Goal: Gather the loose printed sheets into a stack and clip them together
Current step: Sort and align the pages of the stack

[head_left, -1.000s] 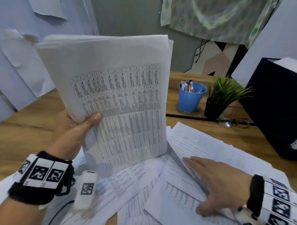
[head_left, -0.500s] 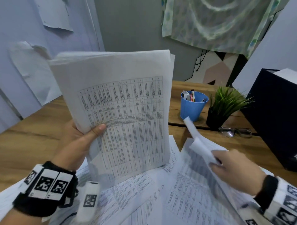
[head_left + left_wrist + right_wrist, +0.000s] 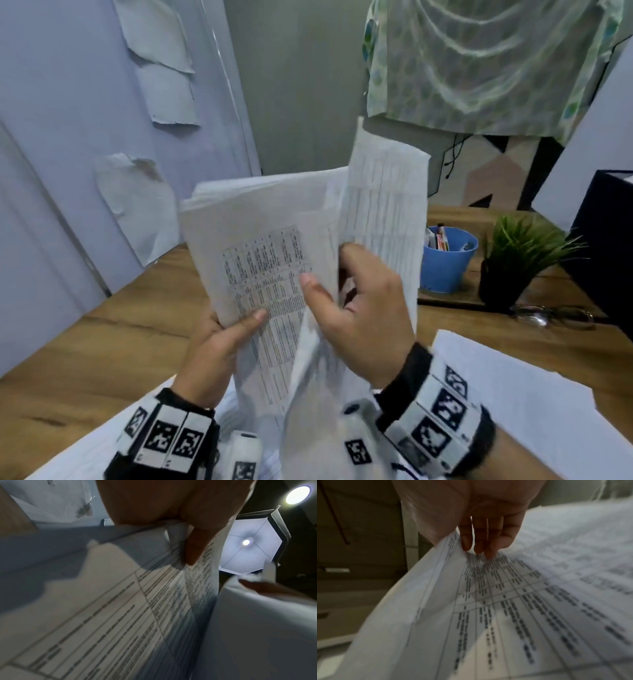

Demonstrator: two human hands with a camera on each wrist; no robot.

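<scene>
Left hand (image 3: 212,346) raised above worktop (image 3: 102,342), thumb clamped on the upright stack of sheets (image 3: 253,240). Right hand (image 3: 363,308) pinches a loose sheet (image 3: 383,212) against the stack's right side. Blue cup (image 3: 445,263) behind holds pens; more sheets (image 3: 513,394) lie on the worktop.

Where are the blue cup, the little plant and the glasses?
blue cup (image 3: 445,267): head view, front wall.
plant (image 3: 524,246): head view, green leaves.
glasses (image 3: 534,317): head view, left lens, on the table.

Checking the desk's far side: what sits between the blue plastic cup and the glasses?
A green potted plant stands between the blue cup and the glasses; head view.
</scene>
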